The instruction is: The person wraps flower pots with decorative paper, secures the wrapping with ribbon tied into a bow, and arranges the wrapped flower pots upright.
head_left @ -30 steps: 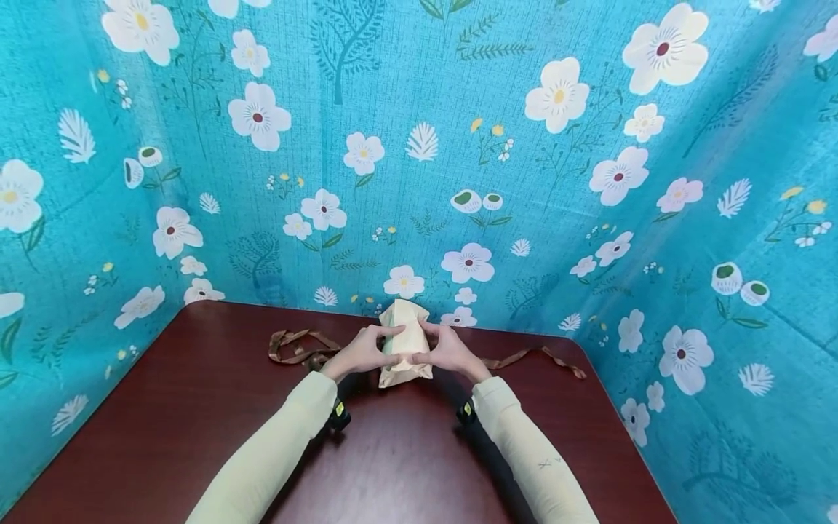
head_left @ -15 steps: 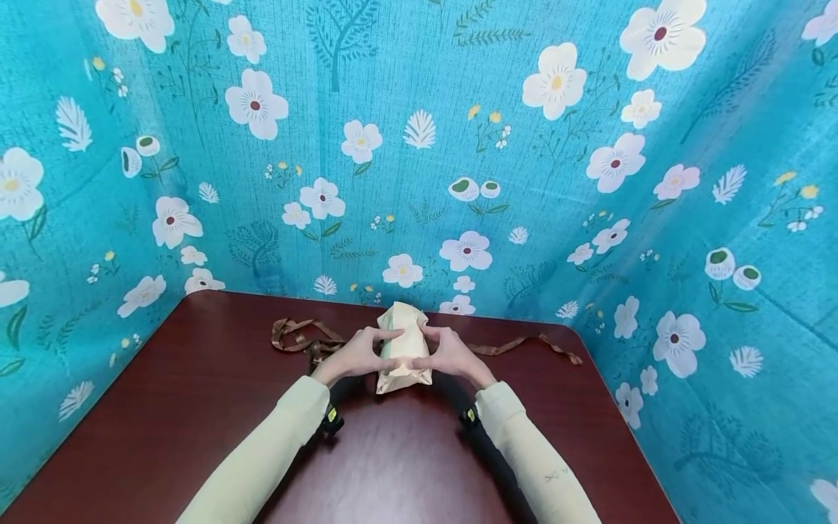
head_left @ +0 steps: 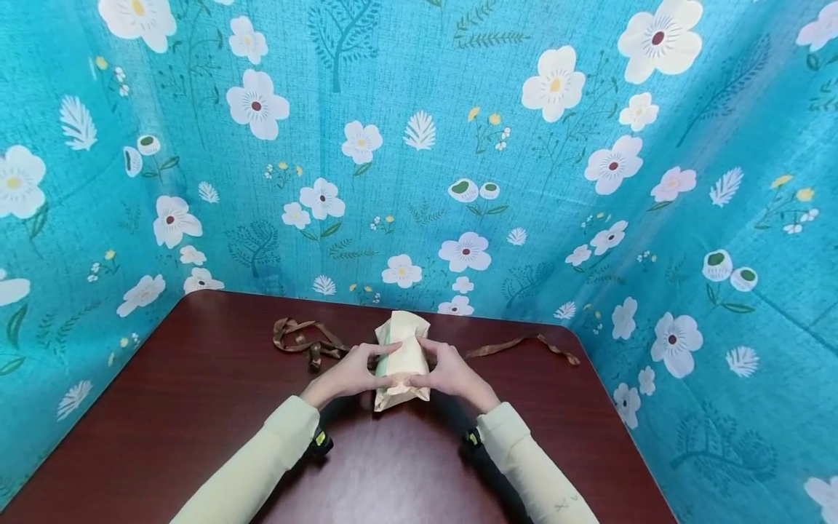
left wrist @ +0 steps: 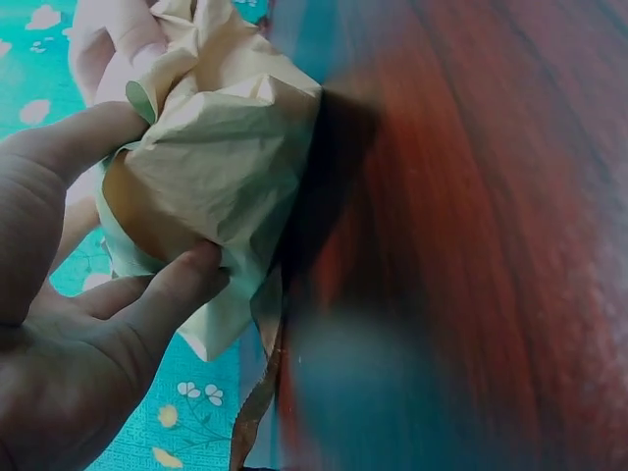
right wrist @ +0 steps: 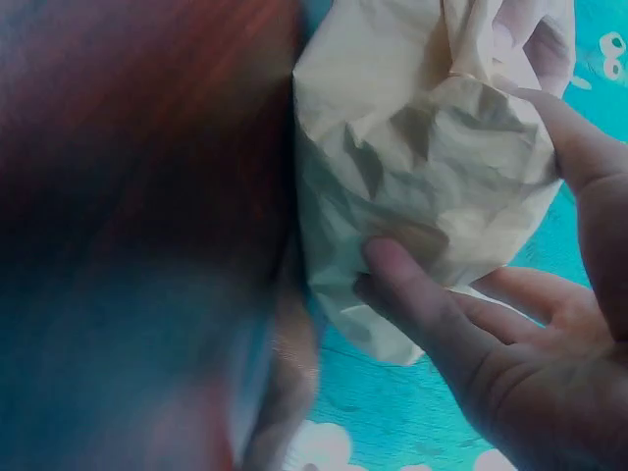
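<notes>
Between left fingers (left wrist: 182, 289) and right fingers (right wrist: 412, 289): paper packet (head_left: 407, 356), both half-curled, gripping its sides.

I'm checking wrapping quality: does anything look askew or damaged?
The paper package is crumpled; a fold gapes beside the left hand, unlike neat wrapping. Brown ribbon lies bunched to the package's left. I see no clear tear.

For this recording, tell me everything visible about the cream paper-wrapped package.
The oblong package of creased, cream, paper-like material has folded ends and a pale green tint along its left side. It sits on or just above the dark red wood-look table, gripped from both sides by the person's left hand and right hand. Contents are hidden.
</notes>
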Tool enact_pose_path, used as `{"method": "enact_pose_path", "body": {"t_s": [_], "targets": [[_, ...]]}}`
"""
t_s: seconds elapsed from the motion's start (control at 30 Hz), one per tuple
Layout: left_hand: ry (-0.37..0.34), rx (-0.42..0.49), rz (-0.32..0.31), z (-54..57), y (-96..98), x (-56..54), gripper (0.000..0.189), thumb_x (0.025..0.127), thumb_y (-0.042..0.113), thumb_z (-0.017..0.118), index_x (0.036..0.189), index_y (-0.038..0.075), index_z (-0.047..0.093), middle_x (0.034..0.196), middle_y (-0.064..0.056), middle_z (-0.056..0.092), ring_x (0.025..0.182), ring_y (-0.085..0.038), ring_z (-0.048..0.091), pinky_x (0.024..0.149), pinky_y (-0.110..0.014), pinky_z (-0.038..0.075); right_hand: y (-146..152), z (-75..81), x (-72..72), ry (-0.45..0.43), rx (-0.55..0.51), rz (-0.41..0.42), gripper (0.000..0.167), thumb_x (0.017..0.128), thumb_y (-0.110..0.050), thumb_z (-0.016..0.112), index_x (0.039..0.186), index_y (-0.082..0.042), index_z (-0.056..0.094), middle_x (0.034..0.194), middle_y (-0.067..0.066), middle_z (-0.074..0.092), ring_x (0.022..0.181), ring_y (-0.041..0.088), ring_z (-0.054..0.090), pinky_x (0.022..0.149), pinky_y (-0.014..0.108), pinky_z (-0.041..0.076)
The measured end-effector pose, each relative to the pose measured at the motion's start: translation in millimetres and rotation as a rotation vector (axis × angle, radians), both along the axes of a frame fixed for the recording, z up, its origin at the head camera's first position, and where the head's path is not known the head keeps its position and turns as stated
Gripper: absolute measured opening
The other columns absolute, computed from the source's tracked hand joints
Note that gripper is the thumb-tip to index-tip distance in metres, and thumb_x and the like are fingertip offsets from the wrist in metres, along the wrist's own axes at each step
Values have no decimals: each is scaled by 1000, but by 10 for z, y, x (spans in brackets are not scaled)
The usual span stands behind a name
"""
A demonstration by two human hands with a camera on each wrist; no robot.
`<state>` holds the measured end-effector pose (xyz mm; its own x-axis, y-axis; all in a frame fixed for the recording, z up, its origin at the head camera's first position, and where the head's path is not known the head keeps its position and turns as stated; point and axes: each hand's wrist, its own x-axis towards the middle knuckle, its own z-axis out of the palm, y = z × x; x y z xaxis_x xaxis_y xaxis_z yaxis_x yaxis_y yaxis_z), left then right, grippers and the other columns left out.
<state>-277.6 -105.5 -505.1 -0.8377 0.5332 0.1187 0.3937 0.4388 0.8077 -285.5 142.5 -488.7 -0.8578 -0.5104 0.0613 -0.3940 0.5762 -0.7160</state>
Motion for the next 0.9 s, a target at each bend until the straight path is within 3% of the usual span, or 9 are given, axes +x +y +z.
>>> {"method": "enact_pose_path", "body": {"t_s": [0.1, 0.23, 0.37, 0.5, 0.63, 0.73, 0.83, 0.9], "targets": [[14, -10, -6, -21, 3, 14, 71, 87, 18, 81, 151, 19, 51, 147, -13, 56, 108, -17, 58, 84, -35, 52, -35, 33, 47, 73, 81, -22, 97, 79, -32, 89, 154, 4, 38, 143, 17, 58, 116, 21, 65, 91, 38, 57], [34, -10, -20, -31, 6, 25, 73, 86, 17, 81, 152, 18, 50, 149, -11, 54, 111, -18, 57, 85, -37, 51, -111, 91, 135, 195, 169, -75, 97, 76, -30, 91, 154, -1, 40, 151, 18, 50, 133, 32, 53, 102, 47, 51], [39, 9, -29, -34, -3, 29, 72, 88, 16, 80, 153, 17, 49, 151, -9, 53, 111, -20, 59, 84, -36, 52, -203, 132, 193, 283, 224, -73, 83, 77, -23, 91, 147, -2, 52, 154, 23, 45, 140, 42, 44, 107, 54, 46], [22, 10, -56, -35, -29, 35, 73, 90, 16, 78, 155, 18, 45, 151, -8, 52, 97, -22, 59, 76, -29, 51, -279, 158, 220, 297, 261, -46, 70, 78, -16, 89, 139, 0, 60, 151, 30, 45, 135, 45, 50, 102, 52, 50], [16, 4, -114, -33, -56, 30, 76, 93, 20, 76, 158, 17, 38, 158, -8, 43, 119, -25, 58, 92, -37, 53, -327, 185, 261, 262, 304, -76, 71, 77, -15, 90, 139, 2, 59, 150, 34, 44, 130, 47, 54, 94, 48, 56], [0, 15, -149, -31, -109, -1, 80, 92, 23, 77, 160, 16, 34, 162, -9, 37, 140, -27, 44, 105, -48, 47, -358, 208, 283, 253, 329, -93, 72, 77, -16, 90, 139, 5, 58, 150, 35, 44, 125, 47, 57, 90, 45, 58], [-29, 66, -169, 4, -217, -32, 78, 94, 22, 76, 159, 11, 35, 158, -14, 42, 136, -33, 49, 103, -54, 48, -399, 238, 293, 264, 329, -98, 72, 76, -14, 90, 138, 7, 58, 148, 35, 45, 123, 45, 59, 90, 43, 58], [-9, 94, -147, 50, -336, -52, 69, 95, 22, 74, 155, 6, 42, 151, -18, 50, 128, -35, 57, 99, -53, 52, -430, 249, 282, 273, 333, -91, 72, 76, -13, 90, 137, 8, 58, 146, 36, 47, 123, 44, 60, 91, 43, 58]]}}
